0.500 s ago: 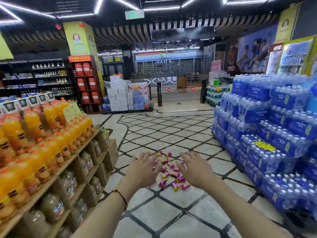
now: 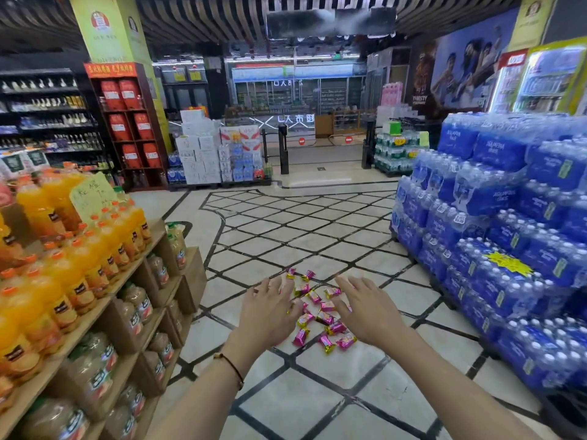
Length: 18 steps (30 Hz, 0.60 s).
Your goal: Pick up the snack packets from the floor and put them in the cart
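- Right now the snack packets [image 2: 319, 315] lie scattered in a loose cluster on the tiled floor [image 2: 317, 404], between the juice shelf [image 2: 104, 309] on one side and the stacked water packs [image 2: 495, 249] on the other.
- Both hands are stretched out over the cluster, the left hand [image 2: 270, 308] at its left edge and the right hand [image 2: 365, 308] at its right edge, palms down.
- On each hand the fingers [image 2: 347, 285] are spread wide and hold nothing; whether any fingertip already touches a wrapper cannot be told from this view.
- The step in hand looks like the gathering reach, so the task is near its start: every packet in sight is on the floor.
- To do it well, sweep the two hands inward from the outer edges, so the far packets near the fingertips get herded toward the middle rather than flicked away.
- Slippery foil wrappers probably slide on polished tile; cupping the palms low against the floor should stop them escaping under the hands.
- Several packets sit toward the wrists, outside the hands' span, and may need a second scoop.
- No cart shows in this view, so it has to be found before the load is carried off.
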Tool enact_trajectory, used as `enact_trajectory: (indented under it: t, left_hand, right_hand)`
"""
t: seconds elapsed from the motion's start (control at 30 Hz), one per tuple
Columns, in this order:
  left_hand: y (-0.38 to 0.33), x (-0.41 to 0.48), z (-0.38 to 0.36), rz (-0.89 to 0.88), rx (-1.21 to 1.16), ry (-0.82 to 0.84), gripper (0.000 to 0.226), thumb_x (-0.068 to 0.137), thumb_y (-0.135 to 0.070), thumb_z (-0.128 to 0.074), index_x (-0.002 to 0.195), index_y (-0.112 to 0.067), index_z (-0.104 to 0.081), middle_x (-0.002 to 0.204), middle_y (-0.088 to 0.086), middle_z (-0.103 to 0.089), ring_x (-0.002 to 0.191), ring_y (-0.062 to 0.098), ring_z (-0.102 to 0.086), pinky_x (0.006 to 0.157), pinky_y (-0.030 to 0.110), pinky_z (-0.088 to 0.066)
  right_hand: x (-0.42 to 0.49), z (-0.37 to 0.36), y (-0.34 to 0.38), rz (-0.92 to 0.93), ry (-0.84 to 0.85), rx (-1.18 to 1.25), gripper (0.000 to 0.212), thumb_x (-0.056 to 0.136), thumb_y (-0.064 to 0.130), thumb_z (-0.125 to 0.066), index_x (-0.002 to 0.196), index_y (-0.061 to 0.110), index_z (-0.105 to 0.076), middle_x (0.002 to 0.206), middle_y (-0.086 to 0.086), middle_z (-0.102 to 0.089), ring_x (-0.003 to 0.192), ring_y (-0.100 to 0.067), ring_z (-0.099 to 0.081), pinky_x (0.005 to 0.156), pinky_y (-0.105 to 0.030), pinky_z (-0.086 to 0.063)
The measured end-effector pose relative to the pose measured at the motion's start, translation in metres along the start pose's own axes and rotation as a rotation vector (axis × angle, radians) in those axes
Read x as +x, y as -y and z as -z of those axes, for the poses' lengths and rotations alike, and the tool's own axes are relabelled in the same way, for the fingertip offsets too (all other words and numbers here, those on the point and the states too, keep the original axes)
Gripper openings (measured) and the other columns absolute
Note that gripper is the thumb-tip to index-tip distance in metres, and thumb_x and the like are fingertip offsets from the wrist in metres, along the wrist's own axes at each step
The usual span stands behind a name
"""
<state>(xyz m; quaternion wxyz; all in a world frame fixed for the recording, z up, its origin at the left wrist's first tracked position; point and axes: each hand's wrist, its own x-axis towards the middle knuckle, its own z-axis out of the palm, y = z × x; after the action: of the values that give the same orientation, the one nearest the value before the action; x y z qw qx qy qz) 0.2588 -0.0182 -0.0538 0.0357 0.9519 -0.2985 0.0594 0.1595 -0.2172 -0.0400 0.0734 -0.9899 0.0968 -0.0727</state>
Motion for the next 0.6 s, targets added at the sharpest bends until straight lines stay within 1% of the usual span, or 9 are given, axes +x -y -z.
enact_trajectory:
  t: [0.13, 0.27, 0.33, 0.4, 0.47, 0.53, 0.57, 0.6]
  left_hand:
    - [0.017, 0.068, -0.032, 0.012, -0.018, 0.028, 0.063, 0.1, -0.063, -0.017, 0.155, -0.031, -0.023, 0.162, 0.0, -0.028, 0.149, 0.026, -0.023, 0.116, 0.053, -0.026]
    - [0.029, 0.143, -0.06, 0.025, -0.002, 0.026, 0.059, 0.102, -0.06, -0.021, 0.152, -0.03, -0.028, 0.16, -0.002, -0.03, 0.147, 0.024, -0.024, 0.115, 0.052, -0.023]
    - [0.036, 0.185, -0.071, 0.045, 0.015, 0.038, 0.057, 0.102, -0.06, -0.022, 0.15, -0.031, -0.03, 0.158, -0.002, -0.032, 0.146, 0.024, -0.025, 0.114, 0.051, -0.024]
    - [0.041, 0.224, -0.082, 0.047, 0.023, 0.056, 0.058, 0.102, -0.061, -0.021, 0.152, -0.032, -0.028, 0.16, -0.003, -0.03, 0.147, 0.024, -0.023, 0.114, 0.051, -0.024]
    - [0.047, 0.258, -0.092, 0.063, 0.013, 0.063, 0.059, 0.102, -0.061, -0.021, 0.154, -0.034, -0.025, 0.162, -0.004, -0.028, 0.149, 0.022, -0.02, 0.115, 0.051, -0.023]
    - [0.057, 0.29, -0.102, 0.078, -0.006, 0.064, 0.059, 0.103, -0.061, -0.021, 0.155, -0.035, -0.023, 0.163, -0.006, -0.027, 0.151, 0.021, -0.018, 0.117, 0.051, -0.021]
    - [0.062, 0.305, -0.107, 0.086, -0.014, 0.066, 0.059, 0.103, -0.06, -0.022, 0.156, -0.035, -0.023, 0.163, -0.006, -0.027, 0.152, 0.021, -0.017, 0.118, 0.051, -0.02]
    - [0.067, 0.319, -0.113, 0.094, -0.019, 0.071, 0.059, 0.103, -0.06, -0.022, 0.156, -0.035, -0.022, 0.163, -0.006, -0.027, 0.152, 0.021, -0.016, 0.118, 0.051, -0.021]
  right_hand:
    - [0.076, -0.031, -0.018, 0.015, 0.007, 0.022, 0.053, 0.105, 0.049, -0.028, 0.154, 0.029, -0.027, 0.157, 0.0, -0.037, 0.146, -0.023, -0.027, 0.117, -0.046, -0.031]
    - [0.161, -0.064, -0.043, 0.049, 0.009, 0.018, 0.054, 0.105, 0.049, -0.029, 0.155, 0.028, -0.027, 0.156, -0.001, -0.038, 0.145, -0.023, -0.028, 0.114, -0.045, -0.034]
    - [0.203, -0.079, -0.055, 0.055, 0.036, 0.026, 0.054, 0.104, 0.049, -0.028, 0.154, 0.028, -0.027, 0.158, -0.001, -0.035, 0.146, -0.024, -0.026, 0.115, -0.045, -0.032]
    - [0.241, -0.094, -0.065, 0.072, 0.064, 0.036, 0.054, 0.104, 0.049, -0.028, 0.153, 0.028, -0.027, 0.158, -0.001, -0.034, 0.147, -0.025, -0.025, 0.115, -0.047, -0.031]
    - [0.277, -0.109, -0.074, 0.071, 0.083, 0.036, 0.055, 0.102, 0.05, -0.023, 0.153, 0.028, -0.028, 0.159, -0.001, -0.033, 0.147, -0.026, -0.025, 0.114, -0.048, -0.032]
    - [0.31, -0.12, -0.079, 0.067, 0.09, 0.061, 0.062, 0.097, 0.053, -0.012, 0.152, 0.029, -0.029, 0.157, -0.002, -0.035, 0.146, -0.027, -0.026, 0.113, -0.048, -0.033]
    - [0.324, -0.126, -0.082, 0.062, 0.099, 0.072, 0.063, 0.097, 0.053, -0.01, 0.152, 0.03, -0.029, 0.156, -0.002, -0.036, 0.146, -0.027, -0.027, 0.113, -0.048, -0.033]
    - [0.338, -0.132, -0.084, 0.053, 0.113, 0.086, 0.059, 0.099, 0.052, -0.014, 0.153, 0.031, -0.027, 0.157, -0.002, -0.035, 0.147, -0.027, -0.025, 0.114, -0.048, -0.032]
